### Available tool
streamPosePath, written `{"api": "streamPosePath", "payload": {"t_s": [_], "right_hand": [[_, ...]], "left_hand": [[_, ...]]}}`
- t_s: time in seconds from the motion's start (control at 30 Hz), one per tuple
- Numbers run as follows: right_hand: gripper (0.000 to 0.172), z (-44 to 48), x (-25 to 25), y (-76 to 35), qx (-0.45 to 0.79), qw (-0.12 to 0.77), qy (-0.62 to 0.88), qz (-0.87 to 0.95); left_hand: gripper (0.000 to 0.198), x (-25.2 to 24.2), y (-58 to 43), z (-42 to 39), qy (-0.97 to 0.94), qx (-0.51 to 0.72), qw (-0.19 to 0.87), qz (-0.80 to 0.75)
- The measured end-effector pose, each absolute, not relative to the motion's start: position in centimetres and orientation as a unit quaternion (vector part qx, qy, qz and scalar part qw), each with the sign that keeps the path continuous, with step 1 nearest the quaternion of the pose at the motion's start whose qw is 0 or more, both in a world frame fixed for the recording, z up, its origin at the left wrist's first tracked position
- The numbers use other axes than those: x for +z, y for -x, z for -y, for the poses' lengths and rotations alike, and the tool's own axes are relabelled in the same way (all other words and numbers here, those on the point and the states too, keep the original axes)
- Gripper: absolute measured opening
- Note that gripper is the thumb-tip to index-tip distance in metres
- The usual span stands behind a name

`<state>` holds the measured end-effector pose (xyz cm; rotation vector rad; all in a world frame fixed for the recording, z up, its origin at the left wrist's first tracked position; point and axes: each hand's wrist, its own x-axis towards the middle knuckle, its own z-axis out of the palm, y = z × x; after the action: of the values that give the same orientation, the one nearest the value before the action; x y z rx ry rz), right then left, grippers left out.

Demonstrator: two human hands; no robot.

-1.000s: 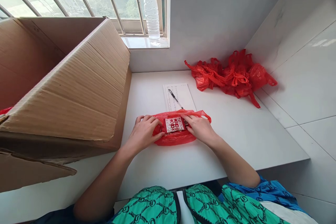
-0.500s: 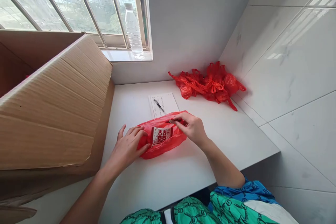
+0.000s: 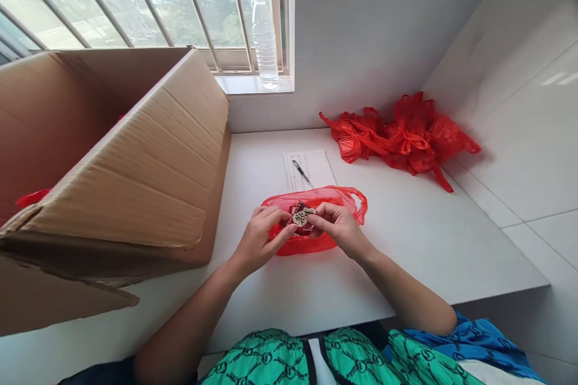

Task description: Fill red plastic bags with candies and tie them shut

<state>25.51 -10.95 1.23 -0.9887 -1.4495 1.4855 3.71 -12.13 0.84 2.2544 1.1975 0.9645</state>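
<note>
A small dark red packet (image 3: 300, 216) with a pale printed label is pinched between my two hands, just over the mouth of a red plastic bag (image 3: 311, 245). My left hand (image 3: 264, 236) grips its left end between thumb and fingers. On the other end, my right hand (image 3: 344, 230) closes with thumb and forefinger. The bag lies opened out on the white table, one handle loop spread to the right. What lies inside the bag is mostly hidden behind the packet and my fingers.
A large open cardboard box (image 3: 149, 156) stands on the left, something red inside. Behind the bag lie a printed sheet (image 3: 318, 168) and a pen (image 3: 301, 172). Crumpled red bags (image 3: 401, 135) rest against the back wall. A water bottle (image 3: 265, 42) stands on the windowsill.
My left hand has left the bag's edge and now holds the packet together with my right hand, which has drawn it out to the bag's middle. The view has shifted left.
</note>
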Motion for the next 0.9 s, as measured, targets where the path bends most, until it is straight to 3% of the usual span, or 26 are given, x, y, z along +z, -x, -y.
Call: {"api": "streamPosePath", "payload": {"t_s": [0.27,0.9], "right_hand": [[0.032,11.3,1.3,-25.2,0.603,0.376,0.367,0.601],[0.031,10.7,0.9,-25.4,0.595,0.347,0.379,0.618]], "left_hand": [[0.021,0.5,-3.6,12.1,-0.806,0.333,0.291,-0.394],[0.031,-0.8,-3.7,11.4,-0.832,0.3,0.234,-0.403]]}}
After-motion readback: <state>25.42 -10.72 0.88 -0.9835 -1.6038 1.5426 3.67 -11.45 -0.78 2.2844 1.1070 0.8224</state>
